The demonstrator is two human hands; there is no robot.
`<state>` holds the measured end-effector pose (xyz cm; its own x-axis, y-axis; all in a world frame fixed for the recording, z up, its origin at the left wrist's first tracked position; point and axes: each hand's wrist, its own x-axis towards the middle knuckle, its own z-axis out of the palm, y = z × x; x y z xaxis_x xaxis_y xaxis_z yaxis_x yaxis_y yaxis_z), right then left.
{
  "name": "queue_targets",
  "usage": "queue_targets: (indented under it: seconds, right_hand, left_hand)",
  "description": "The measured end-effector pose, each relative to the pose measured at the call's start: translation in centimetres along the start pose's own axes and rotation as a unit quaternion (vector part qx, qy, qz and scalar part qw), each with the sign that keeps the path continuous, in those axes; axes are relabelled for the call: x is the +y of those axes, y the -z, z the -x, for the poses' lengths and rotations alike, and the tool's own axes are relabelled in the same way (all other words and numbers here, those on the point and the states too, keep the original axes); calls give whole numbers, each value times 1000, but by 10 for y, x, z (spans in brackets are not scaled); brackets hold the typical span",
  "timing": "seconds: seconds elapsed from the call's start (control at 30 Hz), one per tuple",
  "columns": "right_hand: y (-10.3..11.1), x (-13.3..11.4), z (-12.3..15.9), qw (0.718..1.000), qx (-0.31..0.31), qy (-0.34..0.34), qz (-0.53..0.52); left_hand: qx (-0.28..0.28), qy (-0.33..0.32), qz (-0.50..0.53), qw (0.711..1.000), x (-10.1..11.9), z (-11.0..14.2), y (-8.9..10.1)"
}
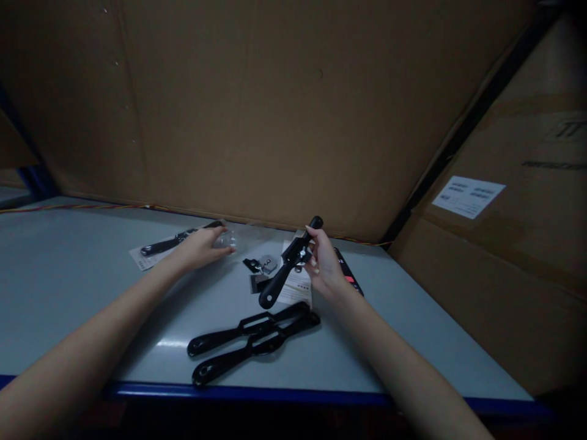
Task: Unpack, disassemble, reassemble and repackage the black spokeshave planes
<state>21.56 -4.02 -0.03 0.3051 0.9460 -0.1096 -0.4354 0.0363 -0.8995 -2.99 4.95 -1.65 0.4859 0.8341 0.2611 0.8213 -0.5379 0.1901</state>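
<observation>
1. Evidently the right hand (323, 263) grasps the black two-handled tool (274, 287) near its middle, around the metal fittings, with the tool tilted above the worktop (68, 293); its lower handle angles toward the person.
2. Judging by its look, the tool is stiff and moderately heavy for its slim shape. The smooth, glossy handles may slip under light fingertips, so a firm hold close to the central body should balance it best. Fingers do well to keep off any blade edge there.
3. The left hand (197, 249) has its thumb and fingers parted around a clear plastic piece (228, 242); whether they press on it, one cannot tell. The plastic looks thin, light and easily dented, so a gentle pinch at its sides suits it.
4. Between the hands lie small metal parts (268, 264), which are likely hard, light and fiddly, best lifted by their flat faces. Just beside them is a printed sheet (298, 288), probably limp and taken by an edge.
5. Nearer the person, two black tool frames (220, 365) lie close together; they look rigid, and each handle offers a natural hold.
6. Farther out, a packaged tool (162, 246) rests beyond the left forearm, and a dark flat object (351, 275) lies beside the right hand.
</observation>
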Motion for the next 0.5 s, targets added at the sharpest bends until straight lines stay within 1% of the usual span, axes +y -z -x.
queue_targets:
  seconds: [0.07,0.13,0.17,0.2,0.23,0.27,0.3,0.33,0.37,0.4,0.43,0.47,0.5]
  right_hand:
    - [1,1,-1,1000,-7,15,-4]
    - [2,1,-3,1000,-5,28,-9]
    - [2,0,-3,999,-3,33,-8]
    - [3,0,-4,999,-2,37,-4]
    - [4,-1,-4,999,-4,41,3]
    - [4,-3,-4,999,-9,43,13]
    - [5,-4,-4,999,-14,45,22]
    - [5,-5,-4,998,-20,46,30]
    - [5,-6,-3,998,-23,48,36]
    - [4,-8,-3,998,-23,52,40]
    - [4,-9,-2,997,-23,59,44]
    - [3,-10,-1,996,-23,69,48]
    - [1,-11,0,995,-24,81,51]
  left_hand:
    - [24,-8,-16,1000,-1,0,4]
    - [67,-16,1,998,2,1,10]
    - [96,-16,36,995,5,2,13]
    - [125,-13,94,988,10,3,17]
    - [146,-6,173,974,16,3,20]
    - [159,10,279,947,24,4,23]
    - [141,27,400,905,33,5,24]
    - [86,34,504,859,41,6,25]
    - [20,34,576,816,49,8,25]
    - [-36,30,621,782,57,10,24]
    - [-84,25,646,758,64,12,22]
    - [-122,20,653,747,69,15,21]
    - [-146,12,649,747,74,18,20]
